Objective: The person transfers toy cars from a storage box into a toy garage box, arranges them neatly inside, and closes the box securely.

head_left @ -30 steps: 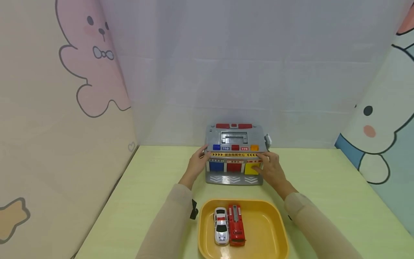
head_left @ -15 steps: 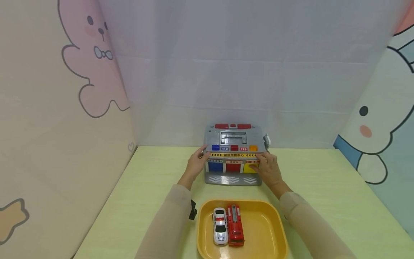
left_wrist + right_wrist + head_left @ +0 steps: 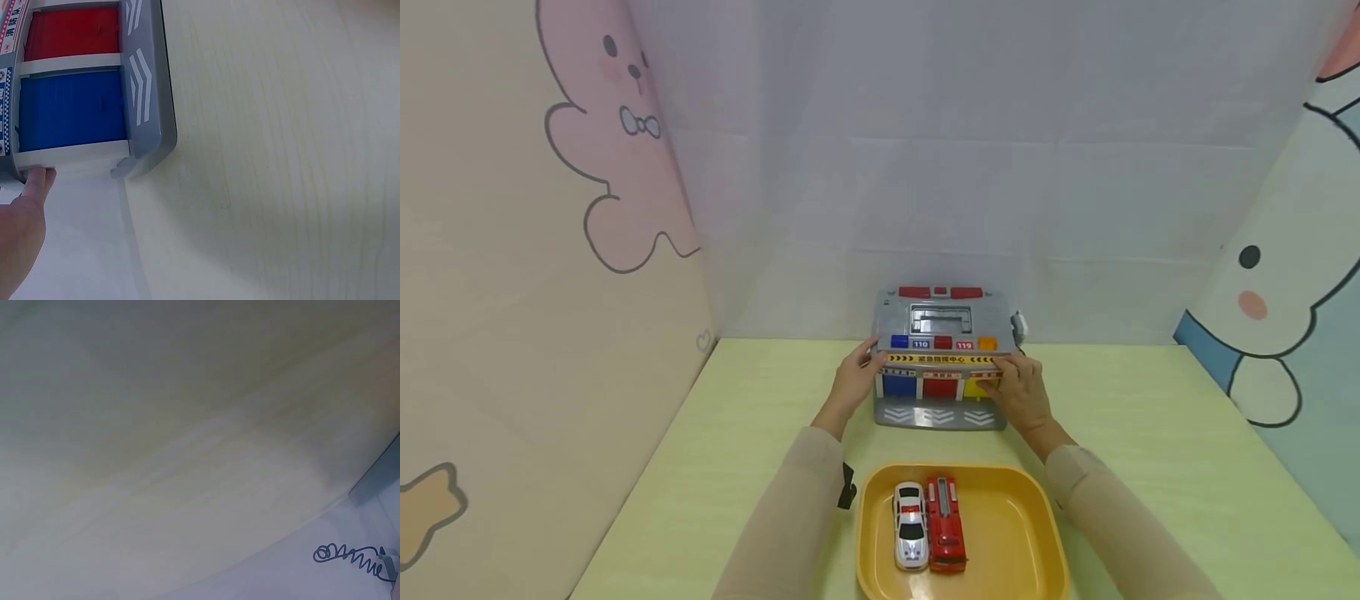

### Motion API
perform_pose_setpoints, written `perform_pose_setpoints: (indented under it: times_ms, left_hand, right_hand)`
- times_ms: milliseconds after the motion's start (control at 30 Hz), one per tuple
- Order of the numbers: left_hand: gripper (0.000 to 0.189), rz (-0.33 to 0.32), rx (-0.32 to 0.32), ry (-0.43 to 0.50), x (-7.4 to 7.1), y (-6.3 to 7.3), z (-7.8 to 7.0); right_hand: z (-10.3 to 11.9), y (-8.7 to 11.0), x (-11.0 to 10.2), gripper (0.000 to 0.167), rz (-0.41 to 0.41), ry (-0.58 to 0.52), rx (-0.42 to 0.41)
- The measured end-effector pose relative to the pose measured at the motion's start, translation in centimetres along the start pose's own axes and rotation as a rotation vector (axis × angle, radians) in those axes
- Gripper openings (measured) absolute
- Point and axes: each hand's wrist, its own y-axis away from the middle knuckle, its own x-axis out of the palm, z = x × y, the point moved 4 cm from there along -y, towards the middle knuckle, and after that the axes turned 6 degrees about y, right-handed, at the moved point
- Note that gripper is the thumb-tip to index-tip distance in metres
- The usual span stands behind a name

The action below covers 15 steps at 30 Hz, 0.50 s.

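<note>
A grey toy garage (image 3: 940, 414), styled as an emergency station, stands at the back of the table. Its front carries blue, red and yellow doors (image 3: 940, 388) under a yellow sign with black lettering. My left hand (image 3: 847, 385) grips the toy's left side, thumb at the sign's end; in the left wrist view its fingertips (image 3: 39, 177) meet the white side wall. My right hand (image 3: 1026, 396) holds the right front, fingers over the ledge, thumb against the yellow door (image 3: 973, 388), partly covering it. In the right wrist view that hand is almost wholly out of frame.
Nearer me is a yellow tray (image 3: 1011, 533) with a white police car (image 3: 912, 529) and a red fire truck (image 3: 946, 533) side by side. A small handset (image 3: 1019, 327) hangs on the toy's right side; its coiled cord (image 3: 350, 555) shows in the right wrist view. Cloth walls enclose the table.
The yellow door, which stuck out at its lower edge, has swung inward under my right thumb. My right hand has shifted slightly left. My left hand stays on the toy's side.
</note>
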Motion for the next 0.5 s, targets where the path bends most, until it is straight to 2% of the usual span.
perform_pose_setpoints:
  times_ms: [167,367,500]
  left_hand:
    - [0.049,0.001,0.012,0.002,0.08,-0.06,-0.18]
    - [0.049,-0.006,0.002,0.003,0.2,-0.17,-0.09]
    - [0.049,-0.007,0.001,-0.003,0.25,-0.12,-0.05]
  right_hand:
    - [-0.27,-0.09,-0.03,0.058,0.056,-0.002,0.013]
    - [-0.34,-0.1,-0.05,0.084,0.089,0.008,0.021]
    - [-0.34,0.02,-0.15,0.076,0.085,0.003,0.021]
